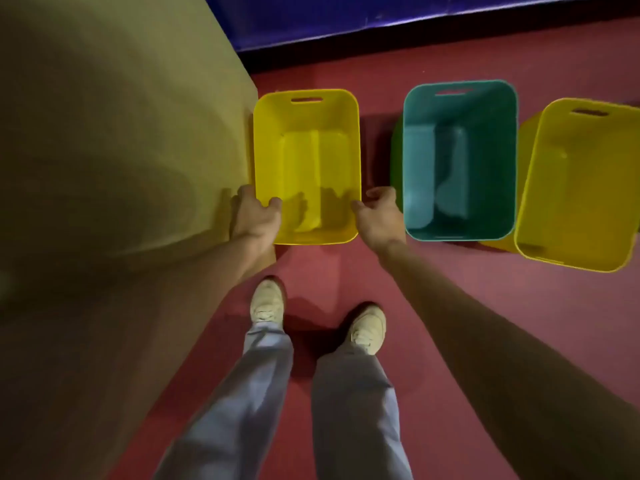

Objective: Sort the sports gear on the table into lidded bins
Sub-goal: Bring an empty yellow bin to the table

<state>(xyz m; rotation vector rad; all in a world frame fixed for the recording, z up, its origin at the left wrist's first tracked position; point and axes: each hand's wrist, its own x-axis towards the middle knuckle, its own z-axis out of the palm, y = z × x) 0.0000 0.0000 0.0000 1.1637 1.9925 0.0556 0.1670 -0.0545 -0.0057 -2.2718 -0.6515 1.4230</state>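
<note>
An empty yellow bin (266, 147) without a lid stands on the red floor against the side of the table (114, 150). My left hand (257, 216) grips its left rim near the front corner, thumb inside the bin. My right hand (377, 216) is at the bin's right rim, fingers loosely curled against the outer wall. To the right stand an empty teal bin (509, 161) and a second yellow bin (540, 188), also empty. No sports gear shows in this view.
The beige tabletop fills the left side, its corner by the yellow bin. A blue mat (381, 19) runs along the far edge of the red floor (485, 306). My two feet (318, 320) in pale shoes stand just behind the bin.
</note>
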